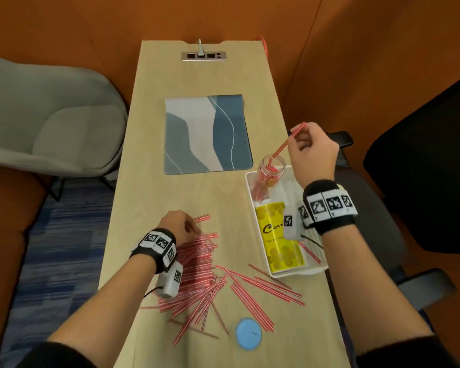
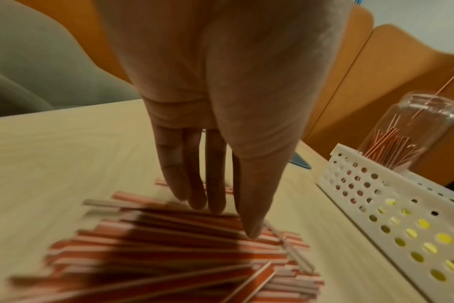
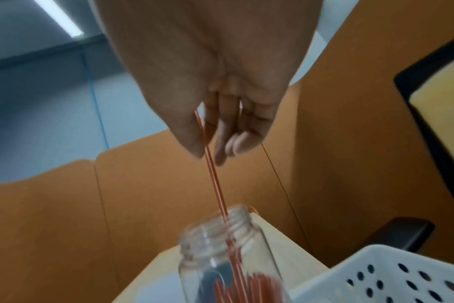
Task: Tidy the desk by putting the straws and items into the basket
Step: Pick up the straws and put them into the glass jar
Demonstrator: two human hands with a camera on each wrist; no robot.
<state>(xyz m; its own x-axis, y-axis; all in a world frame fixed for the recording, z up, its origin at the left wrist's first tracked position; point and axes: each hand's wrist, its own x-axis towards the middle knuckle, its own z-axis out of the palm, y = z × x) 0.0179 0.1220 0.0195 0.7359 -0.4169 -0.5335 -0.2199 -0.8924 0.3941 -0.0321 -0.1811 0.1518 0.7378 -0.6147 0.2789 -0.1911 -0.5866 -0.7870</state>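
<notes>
Straws pinched in right hand; left hand flat on pile.

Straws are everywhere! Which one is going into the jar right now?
The straw pinched in the right hand, its lower end inside the glass jar. The others lie loose on the desk.

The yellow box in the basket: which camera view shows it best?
The head view: the yellow box lies flat in the white basket, its top and lettering showing, partly covered by the right wrist's camera. The left wrist view gives only yellow glimpses through the basket's holes. The right wrist view shows none of it.
</notes>
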